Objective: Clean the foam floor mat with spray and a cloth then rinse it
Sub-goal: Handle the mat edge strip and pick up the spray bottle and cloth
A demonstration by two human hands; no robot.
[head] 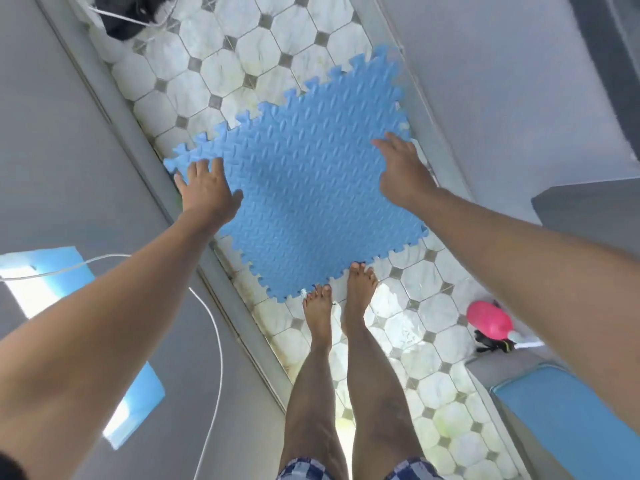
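A narrow strip of pale octagon tile floor [239, 69] runs between grey walls, and the blue foam mat [311, 188] lies across it. Left hand [207, 188] spreads over the mat's left edge, fingers apart; right hand [403, 171] hangs at its right edge, fingers loosely open, contact unclear. Bare feet touch the mat's near corner. Right of the mat, a pink bottle [488, 320], half hidden, no label readable.

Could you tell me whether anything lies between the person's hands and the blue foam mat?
Nothing visible does. The left hand and right hand reach over opposite edges of the foam mat, spread open, with no object between. Whether they touch it cannot be told.
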